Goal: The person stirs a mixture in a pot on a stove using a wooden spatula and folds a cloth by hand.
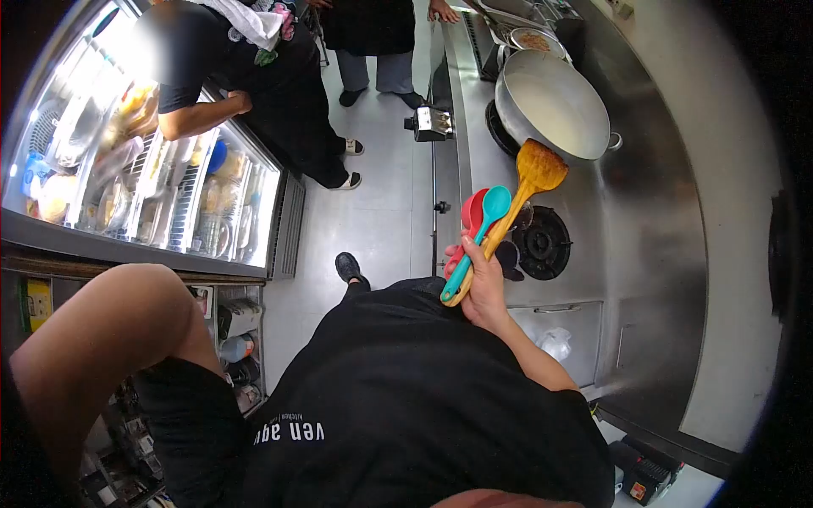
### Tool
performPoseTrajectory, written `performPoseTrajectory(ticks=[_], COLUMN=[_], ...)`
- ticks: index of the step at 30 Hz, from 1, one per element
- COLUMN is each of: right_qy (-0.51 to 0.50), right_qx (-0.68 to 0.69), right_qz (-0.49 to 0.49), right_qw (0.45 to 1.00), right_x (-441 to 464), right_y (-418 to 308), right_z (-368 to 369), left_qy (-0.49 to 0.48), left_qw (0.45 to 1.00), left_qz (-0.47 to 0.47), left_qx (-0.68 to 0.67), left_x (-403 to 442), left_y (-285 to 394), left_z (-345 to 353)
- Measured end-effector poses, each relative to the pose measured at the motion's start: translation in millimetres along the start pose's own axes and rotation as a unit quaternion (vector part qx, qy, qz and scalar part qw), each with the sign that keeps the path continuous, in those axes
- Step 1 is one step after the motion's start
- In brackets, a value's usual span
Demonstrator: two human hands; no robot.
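My right hand (pixel 484 288) is closed around a bundle of utensils in front of my body, over the counter's edge. In it are a wooden spatula (pixel 529 178) with a wide, browned blade, a teal spoon (pixel 494 206) and a red spoon-like utensil (pixel 472 207) partly hidden behind the teal one. Their heads point away from me, and the spatula's blade overlaps the near rim of a large metal wok (pixel 550 102) holding whitish contents; I cannot tell whether they touch. On the left, my bent left arm shows its raised elbow, but the left hand is out of view.
A black gas burner (pixel 542 243) sits in the steel counter (pixel 644 220) beside the utensils. Behind the wok stands a bowl (pixel 535 41) with brownish contents. At left, a person (pixel 279 110) leans by a lit display fridge (pixel 152 169); another person (pixel 373 34) stands ahead.
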State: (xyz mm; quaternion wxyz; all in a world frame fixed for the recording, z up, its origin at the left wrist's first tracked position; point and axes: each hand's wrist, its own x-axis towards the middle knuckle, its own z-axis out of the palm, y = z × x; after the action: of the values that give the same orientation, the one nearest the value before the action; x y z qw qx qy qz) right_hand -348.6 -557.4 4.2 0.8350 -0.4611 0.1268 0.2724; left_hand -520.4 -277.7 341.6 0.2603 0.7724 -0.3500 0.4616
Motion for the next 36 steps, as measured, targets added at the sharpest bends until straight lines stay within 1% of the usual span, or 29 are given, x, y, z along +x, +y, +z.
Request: performPoseTrajectory(ticks=[3,6,9,15,23,27,29,30,31,36], right_qy=[-0.011,-0.017,-0.022,-0.013,-0.011,-0.007,0.004,0.022,0.023,0.004], right_qx=[-0.021,0.009,-0.008,-0.011,0.004,0.019,0.024,-0.024,-0.030,0.005], right_qz=[-0.019,-0.007,-0.011,-0.019,-0.017,-0.034,-0.026,-0.026,-0.020,-0.005], right_qw=[1.000,1.000,1.000,1.000,1.000,0.999,0.999,0.999,0.999,1.000], right_x=[1,4,4,10,9,10,6,0,1,4], right_y=[-3,0,-3,-4,-1,2,0,-9,-8,4], right_z=[-1,-1,3,3,0,-5,-3,5,4,-10], left_qy=[-0.006,-0.004,-0.008,0.015,0.044,0.064,0.041,0.025,0.012,-0.049], left_qw=[1.000,1.000,1.000,0.999,0.997,0.996,0.996,0.996,0.994,0.979], left_qz=[0.008,0.010,-0.001,-0.017,-0.027,-0.030,-0.027,-0.023,-0.020,0.009], left_qx=[0.008,0.008,0.005,-0.040,-0.049,-0.052,-0.072,-0.088,-0.104,-0.196], left_x=[2,0,1,-16,-18,-22,-23,-24,-27,-31], left_y=[1,1,-2,-1,1,3,4,6,8,14], left_z=[0,5,14,54,59,68,77,84,91,132])
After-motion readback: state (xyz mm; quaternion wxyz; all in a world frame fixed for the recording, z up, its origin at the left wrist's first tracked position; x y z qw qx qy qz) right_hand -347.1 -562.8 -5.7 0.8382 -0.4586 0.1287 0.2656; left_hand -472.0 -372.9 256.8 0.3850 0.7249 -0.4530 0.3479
